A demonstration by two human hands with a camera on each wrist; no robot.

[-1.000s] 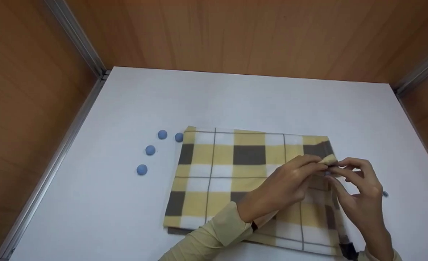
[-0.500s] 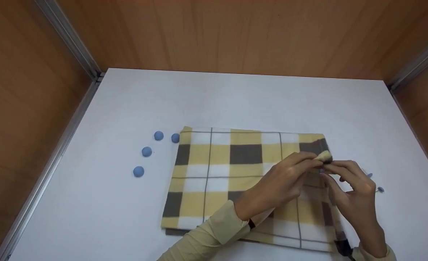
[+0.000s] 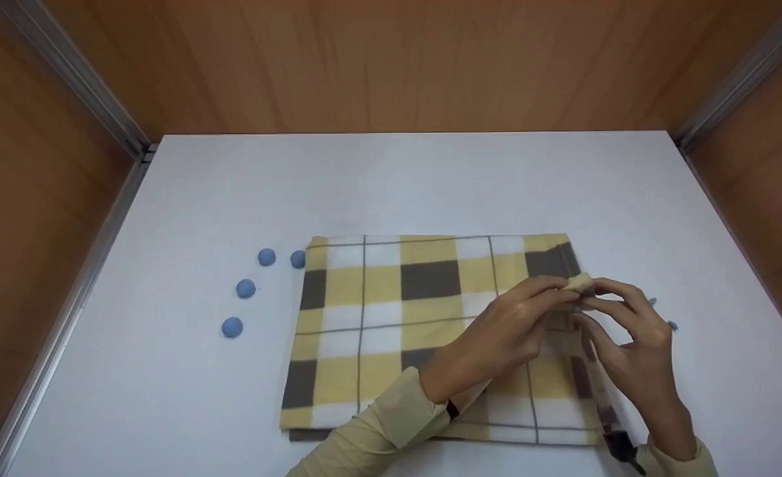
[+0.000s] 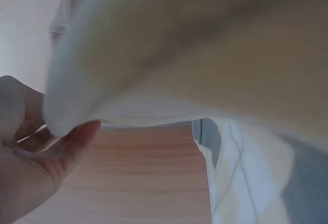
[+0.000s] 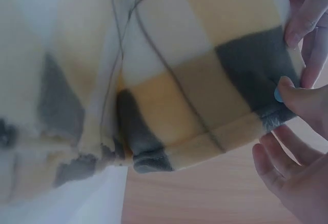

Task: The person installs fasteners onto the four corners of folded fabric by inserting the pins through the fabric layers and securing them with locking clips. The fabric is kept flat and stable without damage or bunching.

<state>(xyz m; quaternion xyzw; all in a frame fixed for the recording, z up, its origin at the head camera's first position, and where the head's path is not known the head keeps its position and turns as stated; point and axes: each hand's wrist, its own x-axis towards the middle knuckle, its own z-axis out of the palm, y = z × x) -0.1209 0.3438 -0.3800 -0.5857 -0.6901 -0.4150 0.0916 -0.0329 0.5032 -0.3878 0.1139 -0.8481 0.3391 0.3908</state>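
A folded yellow, white and grey checked blanket lies on the table. My left hand pinches its right edge, where a small yellow tuft sticks up between the fingertips. Facing it, my right hand has thumb and fingers on the same lifted edge. In the right wrist view the right thumb presses a blue button-like fastener against the grey corner patch, with fingers below the cloth; the rest of the fastener is hidden. Blanket cloth fills most of the left wrist view.
Several blue round pieces lie left of the blanket, one against its edge. Past my right hand are small blue-headed pieces. Wooden panels enclose the white table at the back and sides.
The head view has turned, so the blanket and blue pieces appear farther left. Both hands stay at the blanket's edge with small finger shifts; the tuft has changed shape slightly.
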